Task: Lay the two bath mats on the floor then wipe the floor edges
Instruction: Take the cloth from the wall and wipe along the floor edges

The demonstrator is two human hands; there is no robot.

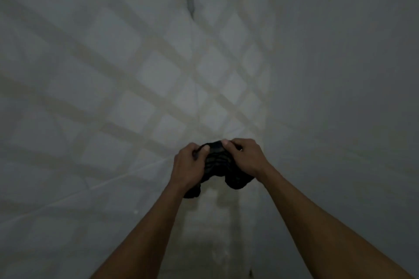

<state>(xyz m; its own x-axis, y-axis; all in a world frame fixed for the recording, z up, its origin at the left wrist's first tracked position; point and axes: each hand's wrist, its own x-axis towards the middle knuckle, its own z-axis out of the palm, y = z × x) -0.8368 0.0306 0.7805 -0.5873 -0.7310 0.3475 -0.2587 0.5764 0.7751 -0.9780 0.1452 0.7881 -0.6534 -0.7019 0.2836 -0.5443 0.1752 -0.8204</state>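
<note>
- Dimly lit, the room is grey all round me; pale walls (340, 52) fill nearly everything I can see, meeting in a corner ahead and a little above my hands.
- A lattice of light and shadow bars lies across the left wall and the corner (a slanted grid of brighter squares), fading out toward the plain, darker right side.
- A small dark mark (190, 3) sits high up in the corner; I cannot tell what it is.
- Low between my forearms a paler strip of floor (217, 233) shows, stained and blurred, with a thin light line running off it to the left.
- Both my bare forearms reach up from the bottom edge and converge at the middle, wrists close together.
- My left hand (189, 165) and my right hand (246, 157) hold a dark cloth (218, 165) between them, in the air in front of the corner, well off the floor.
- My fingers are curled and closed on the bunched top edge of the cloth, both thumbs pressed on its near face, the thumb tips just apart.
- The cloth is crumpled and ridged; two lumps of it hang below my hands, one under each wrist.
- No mat is in sight.
</note>
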